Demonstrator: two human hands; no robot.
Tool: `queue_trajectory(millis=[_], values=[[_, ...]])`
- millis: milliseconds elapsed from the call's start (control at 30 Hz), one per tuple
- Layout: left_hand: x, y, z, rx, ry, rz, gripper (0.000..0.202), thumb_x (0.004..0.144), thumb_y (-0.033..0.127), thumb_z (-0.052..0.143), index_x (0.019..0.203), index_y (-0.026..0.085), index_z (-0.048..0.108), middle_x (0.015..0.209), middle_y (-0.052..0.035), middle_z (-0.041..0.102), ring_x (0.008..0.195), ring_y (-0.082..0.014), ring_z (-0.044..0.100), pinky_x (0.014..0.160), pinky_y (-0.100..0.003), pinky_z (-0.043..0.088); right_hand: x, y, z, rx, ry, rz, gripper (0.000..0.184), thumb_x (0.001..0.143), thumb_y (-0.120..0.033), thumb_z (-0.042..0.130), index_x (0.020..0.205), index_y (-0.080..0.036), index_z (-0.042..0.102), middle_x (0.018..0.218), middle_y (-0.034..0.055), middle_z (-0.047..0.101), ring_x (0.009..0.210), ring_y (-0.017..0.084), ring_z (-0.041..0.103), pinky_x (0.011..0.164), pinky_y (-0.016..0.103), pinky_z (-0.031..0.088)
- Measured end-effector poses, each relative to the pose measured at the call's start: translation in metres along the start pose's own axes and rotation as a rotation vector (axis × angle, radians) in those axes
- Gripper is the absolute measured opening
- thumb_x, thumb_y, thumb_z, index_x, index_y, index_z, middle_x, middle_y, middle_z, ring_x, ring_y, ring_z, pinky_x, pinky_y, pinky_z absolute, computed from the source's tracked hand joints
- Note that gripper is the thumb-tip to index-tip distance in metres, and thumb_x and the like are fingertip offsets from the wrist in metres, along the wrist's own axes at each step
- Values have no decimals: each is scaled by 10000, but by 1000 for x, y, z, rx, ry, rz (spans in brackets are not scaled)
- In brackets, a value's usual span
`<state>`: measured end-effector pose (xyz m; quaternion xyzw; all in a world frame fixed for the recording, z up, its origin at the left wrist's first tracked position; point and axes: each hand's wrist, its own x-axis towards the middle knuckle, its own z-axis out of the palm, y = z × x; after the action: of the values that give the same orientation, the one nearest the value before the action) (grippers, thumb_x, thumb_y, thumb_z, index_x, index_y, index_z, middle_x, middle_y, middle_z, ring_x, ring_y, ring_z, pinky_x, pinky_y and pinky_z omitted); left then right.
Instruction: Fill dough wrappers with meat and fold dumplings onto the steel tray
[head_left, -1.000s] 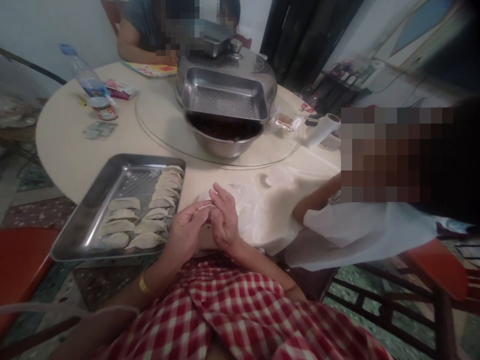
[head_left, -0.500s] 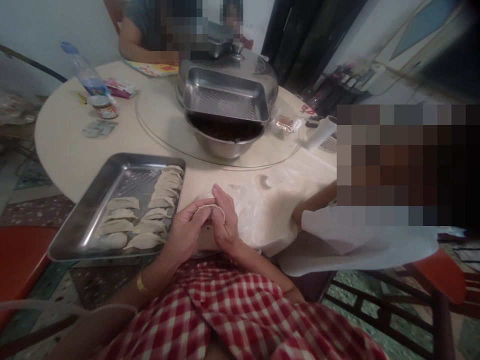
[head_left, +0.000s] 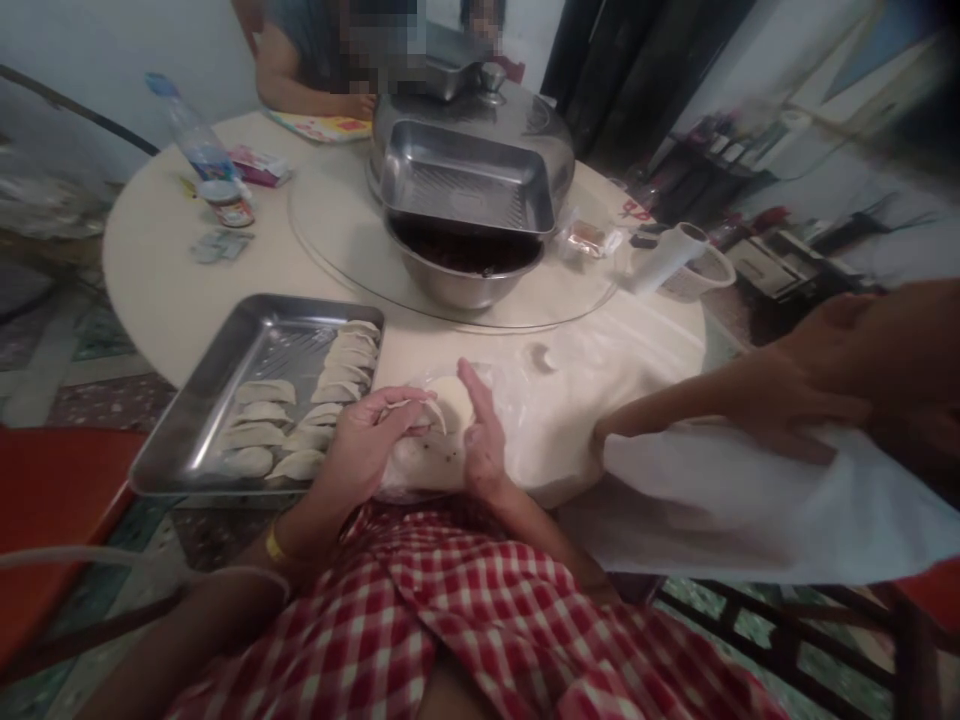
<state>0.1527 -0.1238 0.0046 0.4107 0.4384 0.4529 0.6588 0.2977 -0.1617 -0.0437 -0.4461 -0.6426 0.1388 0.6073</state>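
Note:
My left hand point(head_left: 375, 435) is closed around a dumpling point(head_left: 431, 412), whose pale folded edge shows past the fingertips. Apart from it, to its right, my right hand point(head_left: 484, 440) is held with its fingers stretched out and nothing in it. Between and behind the hands lies a round, pale piece that looks like a dough wrapper point(head_left: 454, 400), on clear plastic point(head_left: 487, 385) with a few dark specks near it. Left of my left hand, a metal tray point(head_left: 187, 425) holds several folded dumplings point(head_left: 259, 435) in rows.
A metal bowl point(head_left: 469, 290) of dark filling stands on the glass turntable point(head_left: 337, 265), with an empty-looking metal pan point(head_left: 465, 185) resting above it. A bottle point(head_left: 199, 140) and jar point(head_left: 225, 205) are at the left. Another person's arm point(head_left: 675, 400) reaches in from the right.
My right hand has parted from the dumpling and moved right, its fingers straightening. The dumpling stays in my left hand. The view has shifted a little.

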Motion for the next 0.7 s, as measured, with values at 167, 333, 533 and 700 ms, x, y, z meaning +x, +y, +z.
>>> queue_trajectory(millis=[167,333,533,700], values=[[14,54,-60,179,28,-36,251,601,323,821,799,185,751,871,-48,745,608,-114,619,630,-249,558,-5,14,-20,33,151,201,504,986,-492,303,1446,-317,414,1501,33,469,1391,236,439,1167,510,332],[59,79,-132,557,2,-29,371,623,349,798,952,186,744,846,-32,722,712,-150,647,725,-294,564,0,25,-27,133,273,323,487,973,-478,357,1397,-274,483,1475,82,497,1361,248,482,1116,526,390],[113,64,-161,804,-79,-19,354,634,395,732,911,177,760,734,-35,701,629,-164,611,662,-322,534,4,28,-30,92,347,380,479,959,-485,401,1339,-232,546,1437,113,534,1293,244,547,1088,528,418],[123,64,-163,961,-177,-7,331,624,410,718,861,186,772,738,-37,723,677,-197,628,678,-313,507,4,34,-30,101,386,392,466,948,-485,422,1302,-226,580,1412,118,556,1251,246,580,1056,527,449]])
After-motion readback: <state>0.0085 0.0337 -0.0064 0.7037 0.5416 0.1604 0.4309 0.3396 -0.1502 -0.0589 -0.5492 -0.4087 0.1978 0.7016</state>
